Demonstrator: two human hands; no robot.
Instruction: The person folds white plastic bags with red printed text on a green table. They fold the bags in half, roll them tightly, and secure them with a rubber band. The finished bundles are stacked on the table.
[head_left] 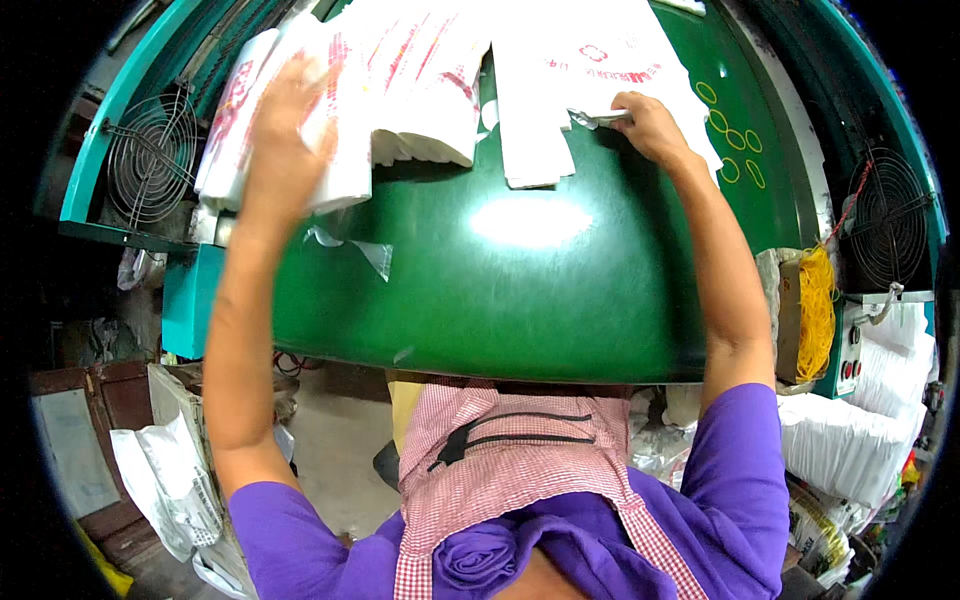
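Note:
My left hand [292,135], smeared by motion, is over a stack of white plastic bags [345,160] with red print at the far left; its thumb stands apart from the fingers. At the far right my right hand [645,128] is closed on a slim white piece with a shiny grey end [590,118], whose kind I cannot make out. It is over the lower edge of another flat stack of white plastic bags [535,130] with red print. A further bag bundle [425,110] lies between the two, its lower edge curved.
Yellow rubber bands [735,140] lie at the right of the green table [480,300]. More hang in a yellow bunch [815,315] at its right edge. A clear plastic scrap [372,258] is near the left. Wire-guarded fans [152,158] flank the table; white bag bundles [850,440] stand at right.

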